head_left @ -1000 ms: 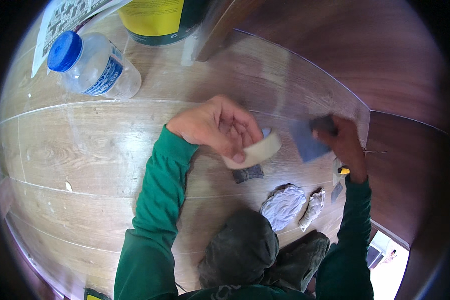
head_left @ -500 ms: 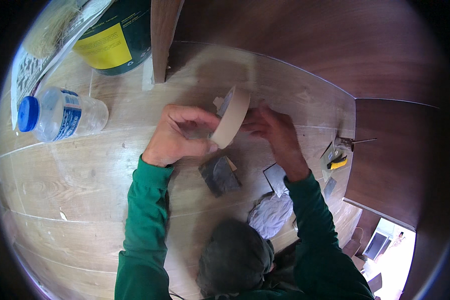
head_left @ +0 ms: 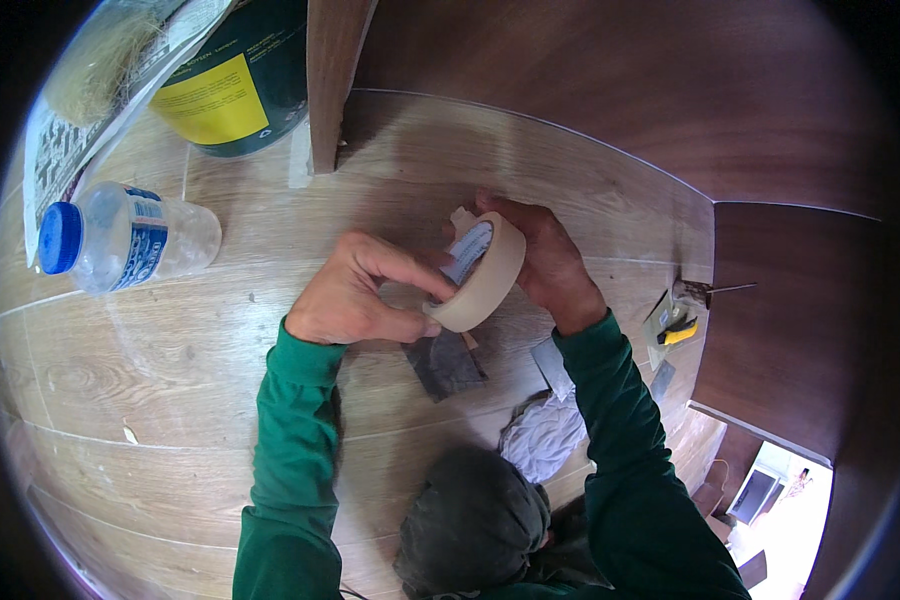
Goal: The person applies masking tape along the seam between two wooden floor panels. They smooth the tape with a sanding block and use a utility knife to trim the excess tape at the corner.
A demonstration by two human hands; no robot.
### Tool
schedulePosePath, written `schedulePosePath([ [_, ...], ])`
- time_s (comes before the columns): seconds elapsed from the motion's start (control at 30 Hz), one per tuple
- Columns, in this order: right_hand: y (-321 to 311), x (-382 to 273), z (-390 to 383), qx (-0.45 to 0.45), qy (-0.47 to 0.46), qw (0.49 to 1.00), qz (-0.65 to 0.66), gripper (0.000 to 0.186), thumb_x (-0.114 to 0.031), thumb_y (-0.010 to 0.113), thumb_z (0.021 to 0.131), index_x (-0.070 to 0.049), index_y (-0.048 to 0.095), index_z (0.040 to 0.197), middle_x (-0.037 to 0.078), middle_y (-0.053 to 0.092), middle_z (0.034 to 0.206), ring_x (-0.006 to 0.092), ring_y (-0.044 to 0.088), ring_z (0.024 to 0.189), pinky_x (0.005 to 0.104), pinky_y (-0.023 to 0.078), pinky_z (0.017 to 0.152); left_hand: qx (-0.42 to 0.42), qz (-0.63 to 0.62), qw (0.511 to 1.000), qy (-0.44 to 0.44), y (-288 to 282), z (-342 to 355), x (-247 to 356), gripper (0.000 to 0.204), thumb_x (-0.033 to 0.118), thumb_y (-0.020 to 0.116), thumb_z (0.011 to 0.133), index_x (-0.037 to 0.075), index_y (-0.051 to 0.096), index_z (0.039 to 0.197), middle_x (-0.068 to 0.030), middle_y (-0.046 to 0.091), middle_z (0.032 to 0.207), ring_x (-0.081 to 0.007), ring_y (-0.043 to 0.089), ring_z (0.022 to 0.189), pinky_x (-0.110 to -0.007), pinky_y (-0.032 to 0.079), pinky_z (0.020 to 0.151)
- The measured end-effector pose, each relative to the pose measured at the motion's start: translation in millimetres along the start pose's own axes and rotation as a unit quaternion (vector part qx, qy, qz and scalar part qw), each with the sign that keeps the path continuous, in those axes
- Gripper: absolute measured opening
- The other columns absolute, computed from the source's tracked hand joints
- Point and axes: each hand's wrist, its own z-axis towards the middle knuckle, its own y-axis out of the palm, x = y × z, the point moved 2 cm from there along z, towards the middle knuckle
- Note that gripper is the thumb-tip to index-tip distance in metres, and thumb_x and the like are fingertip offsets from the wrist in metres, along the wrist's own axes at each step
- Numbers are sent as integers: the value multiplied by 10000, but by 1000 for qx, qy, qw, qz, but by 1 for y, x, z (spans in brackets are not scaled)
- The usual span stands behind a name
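Observation:
A roll of beige masking tape (head_left: 497, 283) is held up above the floor, tilted so its printed inner core shows. My left hand (head_left: 353, 296) pinches its lower left rim, with a finger inside the core and the thumb outside. Against the far right side of the roll, my right hand (head_left: 552, 262) is closed with bent fingers. Some of those fingertips are hidden behind the tape. A torn flap of tape sticks up at the roll's top left, close to the right fingers. Below the roll lies a dark grey sheet (head_left: 445, 368), perhaps sandpaper.
A clear plastic bottle (head_left: 175, 240) with a blue cap lies at the left. A dark green bucket (head_left: 270, 95) stands behind it, beside a wooden upright (head_left: 326, 110). A crumpled pale cloth (head_left: 545, 435) and a yellow-handled tool (head_left: 680, 332) are at the right, near brown panels (head_left: 770, 300).
The roll has turned so its core faces me more, and it has shifted slightly right and down. My right hand has come up against the roll's far side.

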Motion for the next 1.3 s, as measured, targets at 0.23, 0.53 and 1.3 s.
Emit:
schedulePosePath([
  [0.23,3,-7,3,47,84,995,-24,412,-325,700,894,-4,637,1145,111,676,1035,223,665,951,349,527,883,-13,27,999,-15,-4,-1,0,404,-36,795,580,49,790,974,-127,760,891,-230,696,1001,-340,496,974],
  [0.53,-9,-13,8,18,85,995,-50,265,-263,709,868,-35,718,1004,79,697,950,189,665,905,335,509,860,-18,17,999,-26,-5,-2,4,386,-63,767,587,32,786,961,-137,757,904,-224,707,931,-333,525,906],
  [1.3,-16,-27,15,100,-103,979,-141,353,-214,579,949,38,612,1194,147,715,973,249,720,831,397,606,783,-3,-79,996,-51,-13,-5,8,394,-49,764,637,-25,755,1030,-114,758,919,-160,709,848,-315,557,853],
])
